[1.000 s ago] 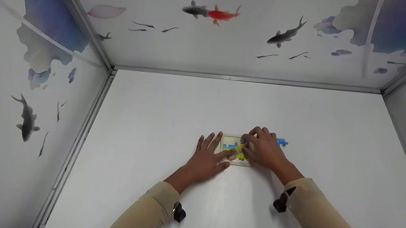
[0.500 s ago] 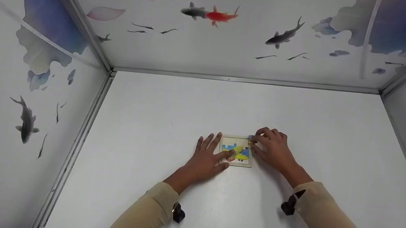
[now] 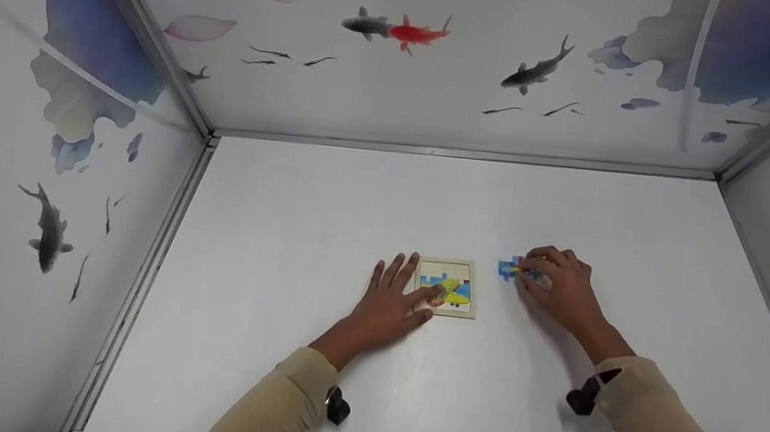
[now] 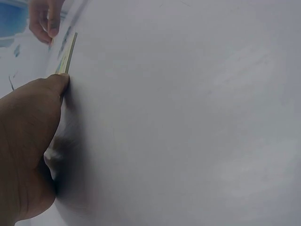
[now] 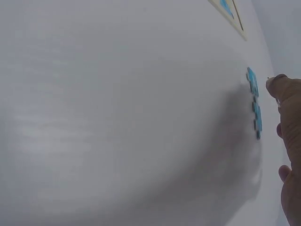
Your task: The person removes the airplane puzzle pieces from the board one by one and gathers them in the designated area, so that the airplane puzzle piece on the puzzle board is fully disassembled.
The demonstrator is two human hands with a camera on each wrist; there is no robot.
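Note:
My left hand [image 3: 386, 305] lies at the left side of a small square wooden jigsaw puzzle tray [image 3: 474, 297]. Its fingers are spread, with thumb and forefinger over the lower left of the tray. Fitted yellow and blue puzzle pieces [image 3: 464, 290] fill the tray's lower part; bare wood shows above them. To the right of the tray, my right hand [image 3: 563, 288] pinches a puzzle piece, mostly hidden, with a bit of yellow at its fingertips. Just below those fingertips, loose blue puzzle pieces [image 5: 257, 115] lie on the table, partly covered by the hand in the head view.
The white table [image 3: 316, 194] is bounded by a metal rail [image 3: 364, 146] at the back. White walls printed with fish [image 3: 540, 66] rise at the back and sides. A black wrist camera [image 3: 582, 400] sits at the right sleeve.
My right hand has moved right, away from the tray, to the loose pieces, with a puzzle piece between its fingers. My left hand has stayed on the tray.

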